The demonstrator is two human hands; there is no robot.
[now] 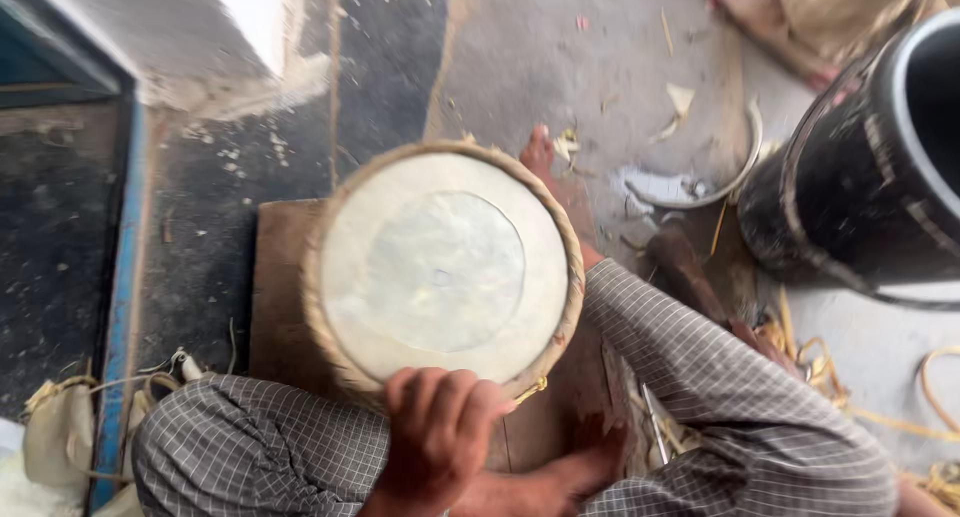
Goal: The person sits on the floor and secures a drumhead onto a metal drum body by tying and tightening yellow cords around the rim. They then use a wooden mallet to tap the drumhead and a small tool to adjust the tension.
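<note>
The round drum fills the middle, and one hand rests on its near rim, so nothing can pass there. On the right, the big black barrel, a metal bowl and a bent knee block the way. There is open floor on the far side, and dark floor on the left up to the blue edge.

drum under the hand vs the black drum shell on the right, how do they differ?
The pale drum has a skin head with a woven rim; the black drum shell is open-topped with a light rim. The pale drum sits between the person's legs, one hand on its near edge; the black shell stands apart, untouched and cut off by the frame. Both are round.
</note>
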